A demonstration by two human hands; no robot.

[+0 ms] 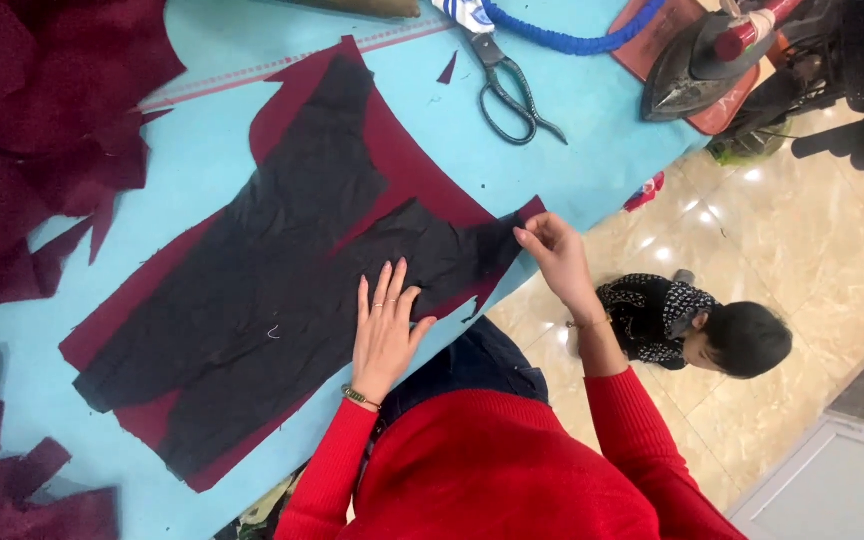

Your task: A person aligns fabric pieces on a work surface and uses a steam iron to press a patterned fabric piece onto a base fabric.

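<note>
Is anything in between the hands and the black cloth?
No. The left hand lies flat right on the black cloth, and the right hand pinches its corner at the table edge. Nothing visible sits between them.

Left hand [384,330] flat (fingers spread); right hand [552,252] pinching.

**Bright, even light — glare on the floor**

Soft overhead light fills the view, with only faint shadows on the blue table [202,190]. Pale reflections gleam on the polished floor tiles [752,200]. Focus is fairly sharp — slight wide-angle bending shows toward the edges.
</note>
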